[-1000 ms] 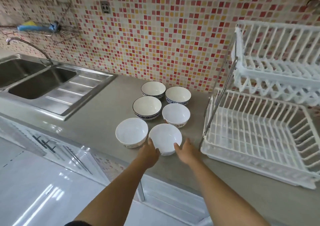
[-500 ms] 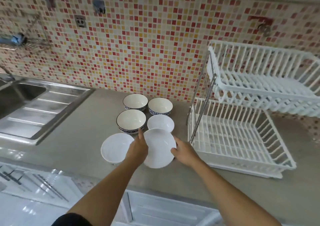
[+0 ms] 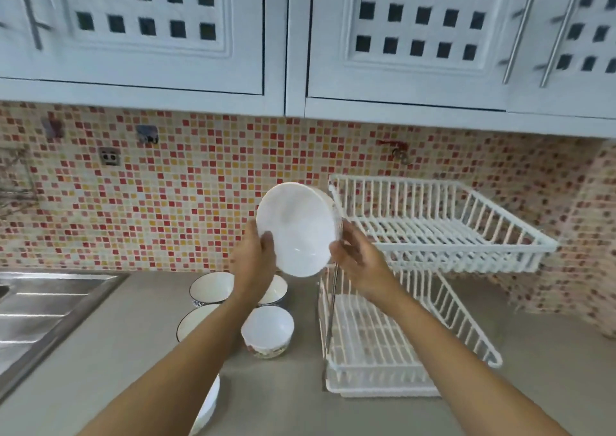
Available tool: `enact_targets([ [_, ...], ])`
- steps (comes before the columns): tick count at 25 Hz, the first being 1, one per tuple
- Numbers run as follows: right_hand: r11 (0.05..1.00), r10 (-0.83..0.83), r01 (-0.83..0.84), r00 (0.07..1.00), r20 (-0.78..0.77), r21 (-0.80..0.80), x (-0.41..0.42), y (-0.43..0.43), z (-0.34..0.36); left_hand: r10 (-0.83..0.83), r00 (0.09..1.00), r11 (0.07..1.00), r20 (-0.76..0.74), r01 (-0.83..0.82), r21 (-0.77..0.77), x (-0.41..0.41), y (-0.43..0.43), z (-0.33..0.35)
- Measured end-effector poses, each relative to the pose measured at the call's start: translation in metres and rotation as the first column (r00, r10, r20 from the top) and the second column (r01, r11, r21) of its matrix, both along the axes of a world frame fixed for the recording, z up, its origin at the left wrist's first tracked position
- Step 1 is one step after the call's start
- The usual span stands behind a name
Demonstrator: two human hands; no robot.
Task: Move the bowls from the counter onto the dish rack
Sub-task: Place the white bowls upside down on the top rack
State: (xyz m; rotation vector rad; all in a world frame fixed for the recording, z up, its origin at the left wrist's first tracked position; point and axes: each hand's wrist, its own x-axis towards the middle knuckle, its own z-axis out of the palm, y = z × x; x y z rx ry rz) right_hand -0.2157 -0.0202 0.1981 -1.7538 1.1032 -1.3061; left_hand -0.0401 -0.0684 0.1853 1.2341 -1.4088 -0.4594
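beside the empty white plastic two-tier dish rack (image 3: 433, 232), our left hand (image 3: 253, 262) and right hand (image 3: 358, 258) grasp the first plain white ceramic bowl (image 3: 296, 228); five remain on the grey tabletop (image 3: 116, 352).

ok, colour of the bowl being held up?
Plain white inside; the raised bowl is held by the left hand and right hand. Head view.

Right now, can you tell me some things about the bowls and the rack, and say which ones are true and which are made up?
1. Both hands, the left hand and the right hand, hold the white bowl. True.
2. The held bowl rests on the counter. False: it is lifted in the air, tilted.
3. The dish rack already has bowls in it. False: both tiers show none.
4. Other bowls, such as the small bowl, sit on the counter. True.
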Motion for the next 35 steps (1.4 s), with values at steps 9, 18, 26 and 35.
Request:
enact_targets([
  [9,0.899,-0.243,0.069,0.9,-0.361,-0.432,-0.109,-0.013,0.097,-0.423,0.904,0.87,0.061,0.424,-0.251,-0.055,-0.02,0.097],
  [18,0.843,-0.42,-0.164,0.395,-0.817,-0.513,-0.187,-0.104,0.096,-0.329,0.439,0.901,0.836,0.41,0.139,-0.138,-0.098,0.111],
  [26,0.989,-0.131,-0.025,0.308,-0.942,-0.146,-0.221,-0.174,0.061,-0.414,0.356,0.895,0.838,0.326,0.304,-0.183,-0.144,0.078],
  [35,0.998,-0.031,-0.042,0.225,-0.974,-0.041,-0.233,-0.205,0.047,-0.439,0.243,0.897,0.865,0.18,0.404,-0.193,-0.164,0.067],
])
